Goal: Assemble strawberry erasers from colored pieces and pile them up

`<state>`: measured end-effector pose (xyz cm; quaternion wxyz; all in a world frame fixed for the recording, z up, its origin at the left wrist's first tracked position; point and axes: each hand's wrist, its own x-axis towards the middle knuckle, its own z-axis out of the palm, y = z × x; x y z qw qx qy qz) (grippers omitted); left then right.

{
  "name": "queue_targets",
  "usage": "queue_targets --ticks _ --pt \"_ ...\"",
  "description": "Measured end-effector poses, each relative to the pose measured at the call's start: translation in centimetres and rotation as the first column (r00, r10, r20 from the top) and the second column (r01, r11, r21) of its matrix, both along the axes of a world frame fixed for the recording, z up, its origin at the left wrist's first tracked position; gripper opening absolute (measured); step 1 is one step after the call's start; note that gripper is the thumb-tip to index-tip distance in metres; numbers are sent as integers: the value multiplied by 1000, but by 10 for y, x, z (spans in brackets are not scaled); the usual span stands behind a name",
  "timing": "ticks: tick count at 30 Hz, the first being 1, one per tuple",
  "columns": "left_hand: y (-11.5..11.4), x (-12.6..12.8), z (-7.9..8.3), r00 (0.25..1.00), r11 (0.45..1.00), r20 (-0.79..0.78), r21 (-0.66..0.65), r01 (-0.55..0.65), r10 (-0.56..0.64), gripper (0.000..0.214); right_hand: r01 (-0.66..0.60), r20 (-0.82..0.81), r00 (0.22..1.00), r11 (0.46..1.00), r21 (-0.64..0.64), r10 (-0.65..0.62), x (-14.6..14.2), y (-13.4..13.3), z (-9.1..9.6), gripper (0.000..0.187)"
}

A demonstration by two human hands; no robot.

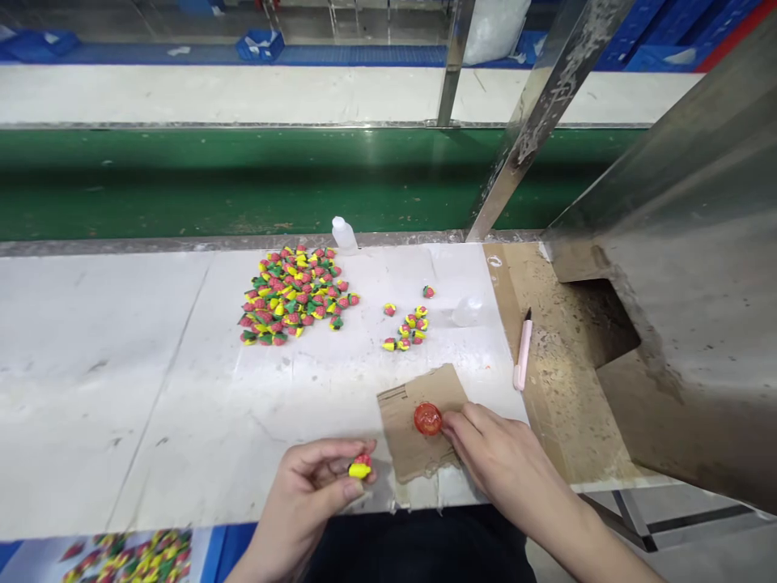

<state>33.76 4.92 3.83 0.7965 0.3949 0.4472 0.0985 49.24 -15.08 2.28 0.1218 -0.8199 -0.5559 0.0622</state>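
Note:
Between the thumb and fingers of my left hand (324, 478) is a small red-and-yellow fruit-shaped piece (360, 467), above the table's front edge. My right hand (494, 445) is closed, its fingertips pinched at the right side of a small round red dish (428, 419). Whether they grip the dish's rim or some small thing is hidden. The dish sits on a square of brown cardboard (401, 445) and looks shiny inside. Ahead of my hands lies a loose group of similar red-and-yellow pieces (413, 328).
A large pile of red, yellow and green pieces (297, 295) covers the table's middle left. Behind it stands a white plastic bottle (344, 233). A pink pen (523, 354) lies at right, beside a metal housing (685, 267). More pieces fill a blue-edged bin (210, 555) below left.

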Motion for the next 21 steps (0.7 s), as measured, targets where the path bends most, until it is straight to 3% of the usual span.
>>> queue_targets --ticks 5,8,12,17,21 --pt "-10 9 5 987 987 157 -153 44 -20 30 58 -89 995 984 166 -44 0 -4 11 22" --pt "-15 10 3 970 948 238 -293 127 -56 36 154 -304 951 944 292 -61 -5 -8 34 18" --pt "-23 11 3 970 918 234 -369 145 -59 36 199 -485 874 922 332 -14 -17 -4 62 21" --pt "-27 17 5 906 886 397 -355 299 -146 26 200 -421 907 907 371 -27 -26 6 66 32" --pt "-29 20 8 919 899 367 -339 279 -147 35 193 -392 919 911 364 -38 -27 6 63 31"
